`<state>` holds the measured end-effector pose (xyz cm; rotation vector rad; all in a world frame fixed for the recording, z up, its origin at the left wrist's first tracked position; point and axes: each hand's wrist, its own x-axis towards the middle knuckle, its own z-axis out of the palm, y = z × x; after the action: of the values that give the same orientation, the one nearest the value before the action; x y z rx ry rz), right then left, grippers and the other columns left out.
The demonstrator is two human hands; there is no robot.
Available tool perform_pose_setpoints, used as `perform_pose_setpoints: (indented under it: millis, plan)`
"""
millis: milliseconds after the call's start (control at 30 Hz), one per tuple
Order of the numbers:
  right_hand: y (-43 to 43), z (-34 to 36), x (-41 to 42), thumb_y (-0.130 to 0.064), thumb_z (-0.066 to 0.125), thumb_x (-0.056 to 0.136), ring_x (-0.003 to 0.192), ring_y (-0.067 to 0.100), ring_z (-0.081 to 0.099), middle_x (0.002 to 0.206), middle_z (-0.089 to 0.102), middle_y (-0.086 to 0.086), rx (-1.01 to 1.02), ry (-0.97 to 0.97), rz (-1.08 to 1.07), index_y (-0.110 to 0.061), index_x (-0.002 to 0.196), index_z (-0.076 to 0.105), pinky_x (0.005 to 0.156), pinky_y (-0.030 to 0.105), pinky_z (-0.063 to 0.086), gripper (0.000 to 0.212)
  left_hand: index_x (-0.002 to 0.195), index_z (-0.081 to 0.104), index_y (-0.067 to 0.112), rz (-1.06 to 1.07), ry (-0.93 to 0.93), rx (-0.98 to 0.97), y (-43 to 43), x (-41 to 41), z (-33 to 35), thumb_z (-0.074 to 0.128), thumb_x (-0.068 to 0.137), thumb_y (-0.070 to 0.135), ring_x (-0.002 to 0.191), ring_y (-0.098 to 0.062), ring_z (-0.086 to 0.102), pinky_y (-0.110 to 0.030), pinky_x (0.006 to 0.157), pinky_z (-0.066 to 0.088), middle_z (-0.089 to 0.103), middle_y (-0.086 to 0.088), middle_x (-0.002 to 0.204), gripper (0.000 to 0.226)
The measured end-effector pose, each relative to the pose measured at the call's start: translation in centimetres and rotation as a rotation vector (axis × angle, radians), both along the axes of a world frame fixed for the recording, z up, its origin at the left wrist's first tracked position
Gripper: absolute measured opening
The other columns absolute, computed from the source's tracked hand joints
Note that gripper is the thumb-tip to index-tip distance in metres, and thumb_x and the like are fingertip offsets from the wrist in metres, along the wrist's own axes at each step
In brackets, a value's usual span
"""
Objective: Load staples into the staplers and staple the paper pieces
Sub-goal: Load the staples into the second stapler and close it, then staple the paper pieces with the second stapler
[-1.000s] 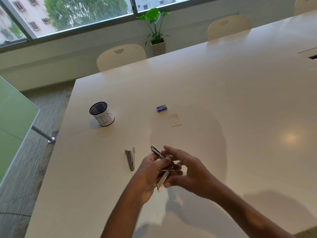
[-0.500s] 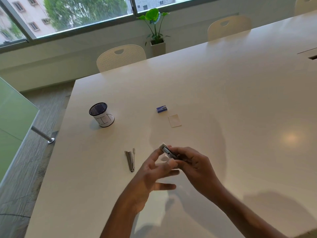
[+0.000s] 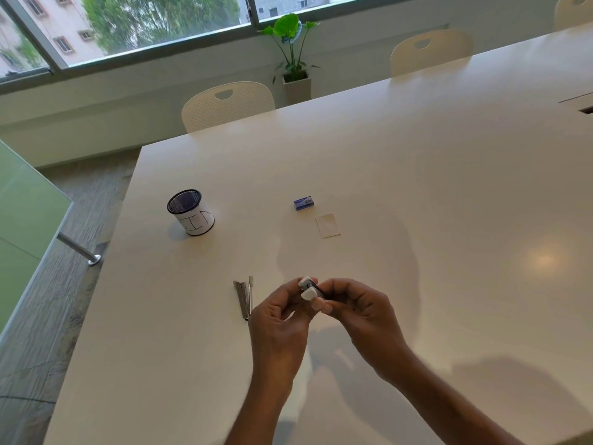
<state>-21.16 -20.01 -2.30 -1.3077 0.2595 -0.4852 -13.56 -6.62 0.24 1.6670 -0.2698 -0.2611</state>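
Grips stapler [image 3: 309,289] with right hand [image 3: 359,313], fingers curled round it; pinches its white end with left hand [image 3: 279,319]. Holds it above table [image 3: 449,187], toward near edge. Flat on table just left of hands: second stapler [image 3: 244,298]. Farther in, toward table middle: box [image 3: 303,203], paper [image 3: 327,225] just beside, not touching. Near left edge: cup [image 3: 191,211], upright.

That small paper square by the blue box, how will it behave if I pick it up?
The paper piece looks thin, so probably light and floppy. It lies flat on the glossy table, so it will likely slide before an edge lifts.
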Motion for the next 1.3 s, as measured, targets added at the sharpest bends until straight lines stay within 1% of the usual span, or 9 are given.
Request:
perform_pose_setpoints:
  millis: [200,433,533,667,767,900,967,1067,1300]
  plan:
    - [-0.7,-0.3,0.0,-0.007,0.078,0.097,0.11,0.03,0.078,0.115,0.081,0.01,0.003,-0.019,0.067,-0.011,0.122,0.078,0.096,0.034,0.064,0.025,0.11,0.076,0.049,-0.073,-0.043,0.042,0.1,0.4,0.8,0.086,0.077,0.042,0.102,0.008,0.076,-0.006,0.077,0.057,0.08,0.033,0.105,0.035]
    - [-1.7,-0.5,0.5,-0.001,0.081,0.093,0.11,0.031,0.075,0.115,0.076,0.002,-0.103,0.011,0.261,-0.022,0.131,0.071,0.095,0.049,0.065,0.044,0.117,0.078,0.048,-0.18,-0.087,0.071,-0.2,0.6,0.3,0.093,0.083,0.018,0.117,0.0,0.074,-0.021,0.086,0.065,0.078,0.019,0.12,0.047]
    - [-2.0,-0.5,1.4,0.005,0.075,0.093,0.099,0.018,0.079,0.104,0.079,-0.007,-0.142,0.023,0.295,-0.015,0.12,0.073,0.086,0.038,0.065,0.034,0.122,0.079,0.041,-0.228,-0.063,0.057,-0.9,0.7,0.4,0.094,0.083,0.018,0.119,-0.004,0.074,-0.035,0.095,0.066,0.078,0.014,0.122,0.048]
    - [-3.3,-0.7,2.7,-0.006,0.079,0.096,0.103,0.028,0.082,0.115,0.083,0.008,-0.125,0.013,0.283,-0.003,0.106,0.075,0.084,0.03,0.064,0.01,0.131,0.074,0.039,-0.275,-0.029,0.024,-1.7,2.0,0.4,0.092,0.085,0.027,0.124,-0.005,0.071,-0.031,0.096,0.065,0.077,0.013,0.129,0.051]
    - [-5.1,-0.7,3.8,-0.021,0.083,0.096,0.078,0.009,0.076,0.09,0.083,-0.001,-0.16,0.085,0.199,-0.011,0.096,0.081,0.067,0.016,0.055,0.01,0.128,0.075,0.036,-0.254,-0.036,0.014,-2.2,3.6,-0.1,0.086,0.09,0.037,0.12,-0.006,0.074,-0.031,0.094,0.066,0.079,0.015,0.126,0.04]
    - [-8.3,-1.4,6.2,-0.024,0.084,0.096,0.058,0.018,0.055,0.069,0.07,0.008,-0.187,0.193,0.073,-0.018,0.093,0.086,0.054,0.029,0.045,0.007,0.119,0.08,0.031,-0.139,-0.076,0.139,-3.5,6.6,-1.9,0.083,0.094,0.036,0.104,-0.005,0.078,-0.037,0.09,0.068,0.082,0.014,0.111,0.026]
    - [-9.8,-1.6,7.5,-0.019,0.081,0.098,0.058,0.019,0.059,0.074,0.076,0.015,-0.203,0.223,0.029,-0.02,0.094,0.087,0.054,0.03,0.048,0.007,0.116,0.081,0.029,-0.092,-0.082,0.195,-4.5,8.2,-2.8,0.082,0.096,0.031,0.097,-0.004,0.078,-0.032,0.087,0.068,0.082,0.014,0.105,0.02]
    - [-11.8,-2.0,9.5,-0.019,0.08,0.099,0.058,0.013,0.063,0.071,0.078,0.0,-0.277,0.285,-0.048,-0.025,0.093,0.088,0.053,0.022,0.047,0.011,0.11,0.082,0.027,-0.04,-0.089,0.262,-6.7,10.5,-3.8,0.082,0.096,0.026,0.087,0.002,0.075,-0.02,0.078,0.062,0.08,0.017,0.095,0.014]
    - [-15.0,-3.2,15.0,-0.017,0.083,0.095,0.085,-0.001,0.076,0.095,0.085,-0.01,-0.528,0.417,-0.169,-0.022,0.101,0.088,0.08,0.02,0.056,0.01,0.116,0.082,0.027,-0.056,-0.177,0.45,-11.7,15.0,-4.3,0.078,0.097,0.024,0.089,-0.018,0.075,-0.035,0.088,0.063,0.078,0.003,0.09,0.02]
